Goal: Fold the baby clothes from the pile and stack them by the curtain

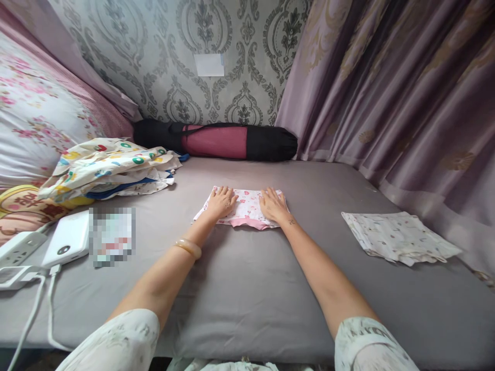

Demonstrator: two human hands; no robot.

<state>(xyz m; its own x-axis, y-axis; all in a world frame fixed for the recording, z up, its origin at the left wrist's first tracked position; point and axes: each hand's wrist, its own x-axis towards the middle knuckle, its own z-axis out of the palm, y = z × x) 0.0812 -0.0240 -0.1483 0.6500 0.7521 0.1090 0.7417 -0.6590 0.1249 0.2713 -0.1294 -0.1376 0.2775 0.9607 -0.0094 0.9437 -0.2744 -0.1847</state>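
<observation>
Both hands are on one small pink-and-white printed garment, lying flat around the middle of the grey-sheeted bed. Left hand covers its left end, right hand its right end. Fingers lightly spread, laid flat, aimed at the bed's far edge; nothing pinched that I can see. Pressing at both ends probably keeps the cloth square and spreads the load evenly, print showing between the palms. Pink trim faces the near edge; could be a neckline, can't confirm. Layer count unreadable from here. Folded white printed cloth sits by the right edge, well apart, likely parked there so it doesn't get dragged. Loose clothes pile is toward the far left corner, rumpled, presumably just dropped there. Black-and-maroon roll bag lies along the far edge below the wall, out of the hands' way. Near left corner: white power bank beside a power strip, likely grouped for the short cable run. Pixelated item just right of the power bank; can't identify it.
</observation>
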